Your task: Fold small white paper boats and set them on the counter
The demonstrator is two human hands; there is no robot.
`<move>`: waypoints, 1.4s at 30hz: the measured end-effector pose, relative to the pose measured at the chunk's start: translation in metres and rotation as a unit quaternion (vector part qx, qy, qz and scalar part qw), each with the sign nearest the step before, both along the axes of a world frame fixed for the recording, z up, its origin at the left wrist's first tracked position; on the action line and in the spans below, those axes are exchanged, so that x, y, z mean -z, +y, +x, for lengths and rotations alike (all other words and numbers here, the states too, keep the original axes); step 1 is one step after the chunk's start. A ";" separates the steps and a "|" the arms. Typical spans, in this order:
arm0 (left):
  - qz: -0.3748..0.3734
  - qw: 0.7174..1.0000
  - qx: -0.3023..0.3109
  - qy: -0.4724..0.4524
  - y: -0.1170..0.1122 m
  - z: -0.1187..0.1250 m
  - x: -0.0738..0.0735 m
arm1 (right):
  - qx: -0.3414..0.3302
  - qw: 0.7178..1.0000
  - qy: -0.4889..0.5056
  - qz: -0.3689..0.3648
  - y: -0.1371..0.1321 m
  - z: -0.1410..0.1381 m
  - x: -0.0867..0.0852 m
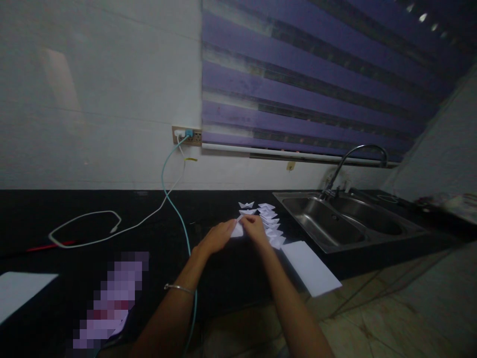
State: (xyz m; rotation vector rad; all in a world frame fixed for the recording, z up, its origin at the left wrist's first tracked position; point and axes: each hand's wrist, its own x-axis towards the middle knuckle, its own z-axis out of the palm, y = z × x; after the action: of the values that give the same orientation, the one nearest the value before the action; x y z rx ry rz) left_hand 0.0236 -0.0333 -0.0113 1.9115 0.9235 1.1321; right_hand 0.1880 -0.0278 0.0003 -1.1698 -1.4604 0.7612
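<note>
— White paper is being worked: both hands are pinching one small white folded paper piece (237, 229) at the middle of the black stone surface (156, 233). Left hand (217, 237) and right hand (256, 228) are each closing their fingertips on it, pressing it down.

— Anything crowding it?

— A row of small white folded paper shapes (271, 223) is lying just beside the right hand. In my judgement, a sideways slip of that wrist is risking a scatter of the row.

— Other hazards?

— A flat white paper sheet (310, 267) is overhanging the surface's front edge; a brush from the right forearm could drop it to the floor. A teal cable (175, 206) is running close past the left forearm and could snag. The stainless steel sink (346, 219) is sitting near; whether it is wet, I cannot tell.
</note>
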 end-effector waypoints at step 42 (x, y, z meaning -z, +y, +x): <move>-0.093 0.994 -0.004 -0.054 0.008 0.000 -0.012 | -0.067 0.991 -0.021 0.111 -0.015 -0.008 -0.015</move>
State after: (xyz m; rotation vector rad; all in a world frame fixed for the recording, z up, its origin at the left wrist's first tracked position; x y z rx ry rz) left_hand 0.0235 -0.0258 0.0003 1.6814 0.9429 1.1025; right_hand 0.1799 -0.0432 0.0150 -0.9302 -1.6269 0.6490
